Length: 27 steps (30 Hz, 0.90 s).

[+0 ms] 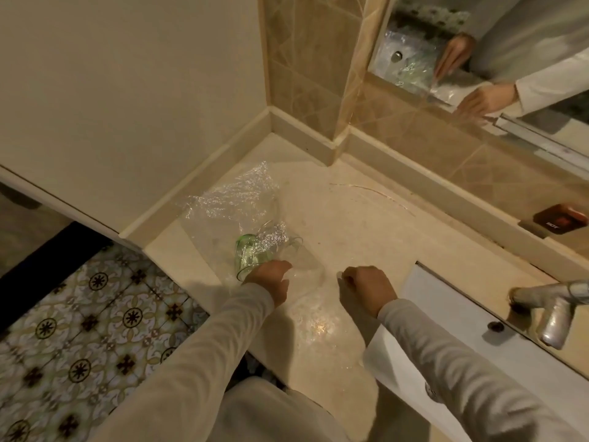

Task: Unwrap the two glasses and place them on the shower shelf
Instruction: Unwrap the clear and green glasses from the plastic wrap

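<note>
Green glass (248, 257) lay on its side near the surface's (357, 224) front-left edge, partly under crinkled clear wrap (234, 199) that spread back twd the left rear corner. Clear glass (301, 255) lay just beside it, on the right, also in wrap. L hand (270, 281) sat at the green glass's rim, fingers curled; can't tell if gripping. R hand (366, 290) was near, apart from both glasses, fingers curled, thumb & forefinger pinching the wrap's edge. Sink (452, 317) & tap (553, 311) at the right.
</note>
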{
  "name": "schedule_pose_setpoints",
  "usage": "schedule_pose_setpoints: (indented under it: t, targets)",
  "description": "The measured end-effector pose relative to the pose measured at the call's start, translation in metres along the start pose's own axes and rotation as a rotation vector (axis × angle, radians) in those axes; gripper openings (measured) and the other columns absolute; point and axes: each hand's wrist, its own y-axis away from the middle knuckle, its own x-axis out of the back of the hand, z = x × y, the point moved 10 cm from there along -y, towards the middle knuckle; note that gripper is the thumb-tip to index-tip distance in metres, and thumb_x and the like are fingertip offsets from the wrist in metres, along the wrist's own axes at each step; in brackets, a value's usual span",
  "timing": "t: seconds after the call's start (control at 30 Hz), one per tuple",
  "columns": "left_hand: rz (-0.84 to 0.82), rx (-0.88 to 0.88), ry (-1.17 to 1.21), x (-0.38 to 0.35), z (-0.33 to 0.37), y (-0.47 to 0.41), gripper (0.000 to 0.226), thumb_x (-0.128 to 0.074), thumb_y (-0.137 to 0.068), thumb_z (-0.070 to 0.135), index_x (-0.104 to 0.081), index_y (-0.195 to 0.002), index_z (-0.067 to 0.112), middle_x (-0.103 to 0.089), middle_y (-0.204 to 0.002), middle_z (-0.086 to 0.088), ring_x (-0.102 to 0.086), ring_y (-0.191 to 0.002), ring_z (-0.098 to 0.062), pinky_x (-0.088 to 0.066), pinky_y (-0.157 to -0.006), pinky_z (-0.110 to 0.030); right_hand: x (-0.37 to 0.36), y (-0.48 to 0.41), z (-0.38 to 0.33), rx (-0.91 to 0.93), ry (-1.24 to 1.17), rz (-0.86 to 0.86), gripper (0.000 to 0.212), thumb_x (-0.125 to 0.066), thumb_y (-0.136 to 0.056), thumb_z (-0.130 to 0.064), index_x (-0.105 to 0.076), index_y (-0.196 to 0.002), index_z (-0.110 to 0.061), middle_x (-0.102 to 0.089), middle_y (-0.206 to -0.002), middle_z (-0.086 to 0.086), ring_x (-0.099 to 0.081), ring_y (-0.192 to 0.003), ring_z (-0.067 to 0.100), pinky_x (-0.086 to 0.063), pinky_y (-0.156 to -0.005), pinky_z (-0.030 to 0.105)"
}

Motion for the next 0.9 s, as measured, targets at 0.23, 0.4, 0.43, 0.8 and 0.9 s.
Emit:
schedule_pose_setpoints:
  t: [0.23, 0.4, 0.43, 0.8, 0.9]
  targets:
    - [0.202, -0.145, -0.349, 0.02, 0.031, 0.035, 0.05, -0.085, -0.064, 0.044, -0.065, -0.105, 0.022, -0.066, -0.095, -0.003, -0.062, -0.084, -0.026, -0.052, -0.07, -0.035, -0.038, -0.008, -0.011, -0.451, -0.801, 0.075, 0.045, -0.088, -0.071, -0.033, -0.066, -0.106, -0.018, -0.074, -0.09, 0.002, -0.069, -0.083, 0.018, -0.052, -0.075, 0.025]
    - [0.419, -0.232, -0.459, 0.037, 0.036, 0.056, 0.091, -0.082, -0.03, 0.024, -0.043, -0.112, 0.025, -0.043, -0.11, -0.006, -0.04, -0.092, -0.025, -0.033, -0.073, -0.038, -0.022, -0.008, -0.006, -0.483, -0.899, 0.222, 0.009, -0.068, -0.075, -0.017, -0.075, -0.071, -0.015, -0.076, -0.07, 0.004, -0.067, -0.061, 0.016, -0.05, -0.049, 0.012]
    - [0.431, -0.233, -0.469, 0.039, 0.033, 0.058, 0.092, -0.082, -0.03, 0.023, -0.042, -0.112, 0.024, -0.039, -0.11, -0.005, -0.041, -0.092, -0.026, -0.03, -0.073, -0.037, -0.017, -0.007, -0.005, -0.467, -0.896, 0.23, 0.013, -0.069, -0.077, -0.017, -0.075, -0.066, -0.015, -0.075, -0.067, 0.002, -0.065, -0.06, 0.01, -0.047, -0.05, 0.008]
    - [0.589, -0.082, -0.053, 0.089, 0.018, 0.055, 0.025, -0.06, -0.081, 0.01, -0.062, -0.106, 0.014, -0.064, -0.086, -0.011, -0.059, -0.07, -0.032, -0.051, -0.061, -0.037, 0.031, -0.04, 0.007, -0.304, -1.014, 0.234, 0.023, -0.085, -0.078, 0.002, -0.077, -0.099, 0.005, -0.075, -0.101, 0.027, -0.065, -0.062, -0.007, -0.048, -0.06, 0.002]
    - [0.64, -0.084, -0.048, 0.098, 0.028, 0.056, 0.031, -0.059, -0.076, 0.005, -0.064, -0.107, 0.012, -0.063, -0.089, -0.012, -0.058, -0.076, -0.034, -0.052, -0.065, -0.039, 0.025, -0.053, 0.012, -0.256, -0.921, 0.067, 0.022, -0.085, -0.078, 0.0, -0.08, -0.099, -0.004, -0.078, -0.096, 0.017, -0.074, -0.092, 0.023, -0.059, -0.092, 0.031]
